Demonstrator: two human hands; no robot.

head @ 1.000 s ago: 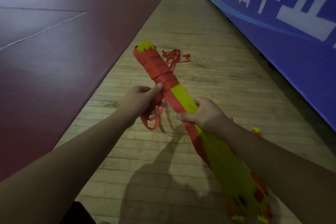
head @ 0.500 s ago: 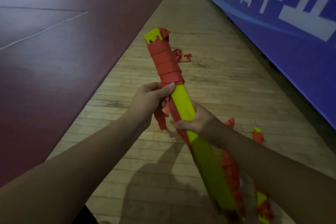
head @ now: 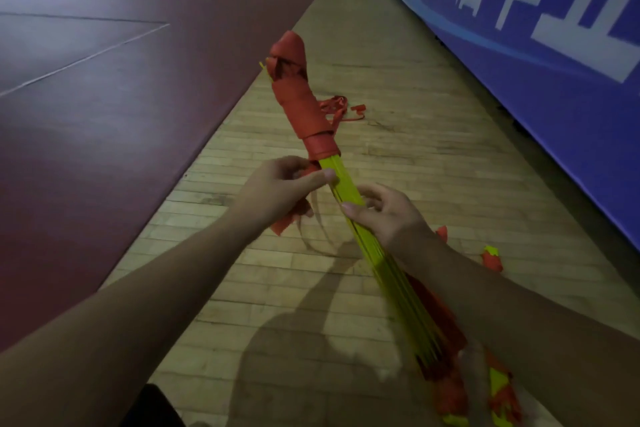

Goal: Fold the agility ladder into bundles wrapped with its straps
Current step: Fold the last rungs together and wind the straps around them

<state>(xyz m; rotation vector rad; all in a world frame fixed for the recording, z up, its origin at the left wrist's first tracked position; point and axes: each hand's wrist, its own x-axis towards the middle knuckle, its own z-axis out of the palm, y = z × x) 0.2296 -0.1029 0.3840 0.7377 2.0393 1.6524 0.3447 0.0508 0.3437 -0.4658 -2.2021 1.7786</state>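
The rung bundle (head: 348, 192) has rolled edge-on, so the red strap (head: 301, 104) gains another turn. My left hand (head: 277, 191) pinches the strap's loose tail, while my right hand (head: 388, 218) grips the rungs.

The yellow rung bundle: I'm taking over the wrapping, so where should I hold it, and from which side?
Grip the bare yellow stretch of the rung bundle just below the red strap wrap, where the right hand holds it. Come from the right: the slats stack flat and narrow there, while the left hand pinches the loose strap tail on the left.
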